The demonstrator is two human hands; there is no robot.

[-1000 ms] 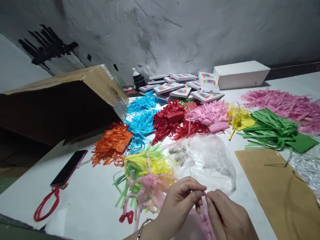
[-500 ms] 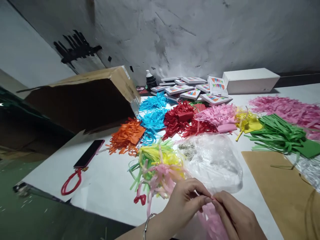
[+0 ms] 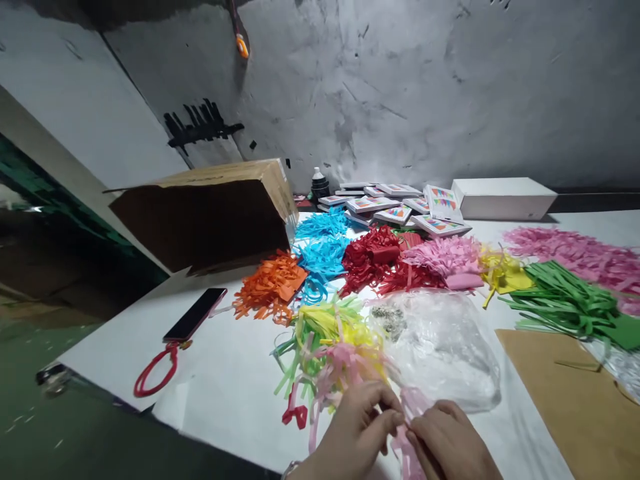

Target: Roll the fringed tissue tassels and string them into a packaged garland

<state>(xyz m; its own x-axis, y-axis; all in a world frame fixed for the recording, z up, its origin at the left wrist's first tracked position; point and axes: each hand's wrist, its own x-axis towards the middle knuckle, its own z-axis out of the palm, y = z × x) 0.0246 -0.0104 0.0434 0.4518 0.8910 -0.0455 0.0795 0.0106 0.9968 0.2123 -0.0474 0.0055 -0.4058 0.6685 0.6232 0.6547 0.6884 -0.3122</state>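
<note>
Both hands meet at the lower middle of the head view, fingers pinched on a pink paper tassel (image 3: 414,402). My left hand (image 3: 356,427), with a metal bracelet at the wrist, is closed with thumb and forefinger together on the tassel's left side. My right hand (image 3: 453,441) is closed on the same tassel from the right. Pink strips show above and below the fingers; the pinched part itself is hidden. Just beyond lies a pile of yellow, green and pink tassels (image 3: 345,333), with a small red paper piece (image 3: 295,416) at its near edge.
A clear plastic bag (image 3: 450,353) lies beyond my hands. Behind it are orange (image 3: 270,283), blue (image 3: 323,257), red (image 3: 370,257) and green (image 3: 570,300) fringed bundles. An open carton (image 3: 277,190), flat printed boxes (image 3: 395,213), a phone (image 3: 195,315) and brown paper (image 3: 545,380) surround them.
The camera view has tilted up, so table things sit lower. My hands have shifted slightly on the pink tassel, and more of it now shows above the fingers.
</note>
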